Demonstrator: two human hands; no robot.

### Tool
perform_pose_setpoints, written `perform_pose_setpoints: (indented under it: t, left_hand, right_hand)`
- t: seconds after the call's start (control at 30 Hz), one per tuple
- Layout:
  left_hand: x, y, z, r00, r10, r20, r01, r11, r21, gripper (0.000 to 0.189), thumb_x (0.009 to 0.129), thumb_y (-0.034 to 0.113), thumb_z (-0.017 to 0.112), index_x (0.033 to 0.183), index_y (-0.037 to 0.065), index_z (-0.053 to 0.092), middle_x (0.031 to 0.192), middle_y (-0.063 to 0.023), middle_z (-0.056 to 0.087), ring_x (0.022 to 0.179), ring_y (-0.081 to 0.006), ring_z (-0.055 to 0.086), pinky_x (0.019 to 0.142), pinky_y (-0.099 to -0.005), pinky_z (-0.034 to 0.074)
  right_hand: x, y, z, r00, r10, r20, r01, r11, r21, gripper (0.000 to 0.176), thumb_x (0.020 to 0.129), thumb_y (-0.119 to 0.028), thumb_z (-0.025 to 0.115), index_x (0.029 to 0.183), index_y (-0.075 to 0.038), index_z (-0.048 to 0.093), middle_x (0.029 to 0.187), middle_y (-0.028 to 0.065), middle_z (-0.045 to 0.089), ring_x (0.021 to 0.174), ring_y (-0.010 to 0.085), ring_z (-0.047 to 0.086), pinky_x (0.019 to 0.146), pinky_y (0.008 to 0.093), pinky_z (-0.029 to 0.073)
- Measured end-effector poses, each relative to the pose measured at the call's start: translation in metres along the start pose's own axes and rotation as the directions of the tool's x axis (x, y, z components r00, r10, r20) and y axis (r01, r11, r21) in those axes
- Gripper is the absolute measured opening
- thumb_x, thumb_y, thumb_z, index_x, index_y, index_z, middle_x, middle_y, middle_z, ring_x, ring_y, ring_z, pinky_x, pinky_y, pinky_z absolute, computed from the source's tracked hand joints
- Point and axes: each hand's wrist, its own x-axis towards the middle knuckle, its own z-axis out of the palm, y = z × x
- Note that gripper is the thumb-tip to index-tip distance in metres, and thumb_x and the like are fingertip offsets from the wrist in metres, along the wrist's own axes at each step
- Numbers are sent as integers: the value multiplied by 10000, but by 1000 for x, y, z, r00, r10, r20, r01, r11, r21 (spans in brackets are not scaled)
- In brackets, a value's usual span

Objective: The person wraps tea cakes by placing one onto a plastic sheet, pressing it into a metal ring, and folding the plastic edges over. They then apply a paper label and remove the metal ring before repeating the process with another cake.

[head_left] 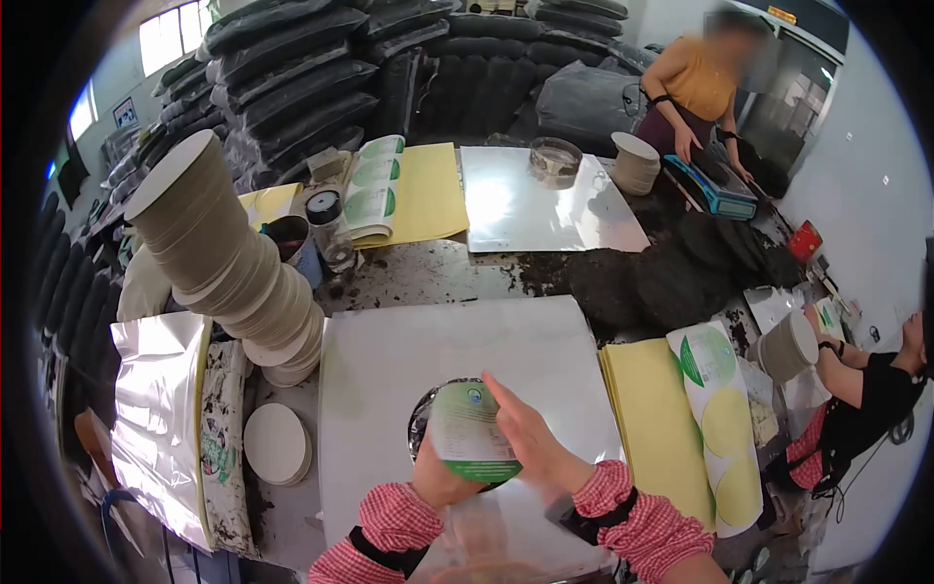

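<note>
A round green-and-white label (pixel 472 428) is tilted up between my hands, over the middle of a white sheet (pixel 379 389). My left hand (pixel 443 475) is closed on the label's lower left edge, its fingers partly hidden behind it. My right hand (pixel 533 436) lies along the right edge with fingers stretched out, its fingertips near the label's top. Behind the label, the shiny dark rim of a round container (pixel 418 419) shows on the left. Gathered red-checked sleeves (pixel 399 516) cover both forearms.
Tall stacks of pale round discs (pixel 224 243) lean at the left, beside a shorter disc pile (pixel 277 445). Yellow backing sheets (pixel 657 419) and a label strip (pixel 715 428) lie right. Dark round cakes (pixel 671 277) sit beyond. Two people (pixel 700 88) work at the right.
</note>
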Motion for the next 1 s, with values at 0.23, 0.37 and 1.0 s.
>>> perform_pose_setpoints:
  t: [0.23, 0.37, 1.0]
  left_hand:
    - [-10, 5, -10, 911, -105, -399, 33, 983, -183, 547, 861, 184, 579, 1345, -58, 493, 1353, -217, 530, 1285, -367, 500, 1092, -434, 391]
    - [-1, -6, -8, 937, -215, -276, 162, 966, -204, 460, 909, 108, 572, 1334, -49, 494, 1292, -242, 556, 1216, -388, 540, 1045, -404, 431]
    - [-9, 115, -20, 993, 55, -107, -43, 993, 112, 282, 826, 133, 626, 1102, 90, 665, 1132, -81, 691, 951, -245, 701, 771, -311, 568]
  right_hand:
    - [12, -11, 66, 999, -11, 38, 35, 682, -730, 782, 878, -353, 579, 1504, 16, 291, 1549, 256, 293, 1492, 361, 196, 1150, 654, 115]
    - [17, -22, 66, 995, 87, 52, -18, 661, -750, 822, 834, -441, 627, 1491, -28, 355, 1552, 271, 276, 1477, 415, 199, 1123, 700, 98]
    - [2, -31, 57, 997, 28, 72, 39, 628, -777, 881, 829, -566, 642, 1482, -39, 372, 1493, 318, 330, 1433, 444, 251, 1129, 654, 163]
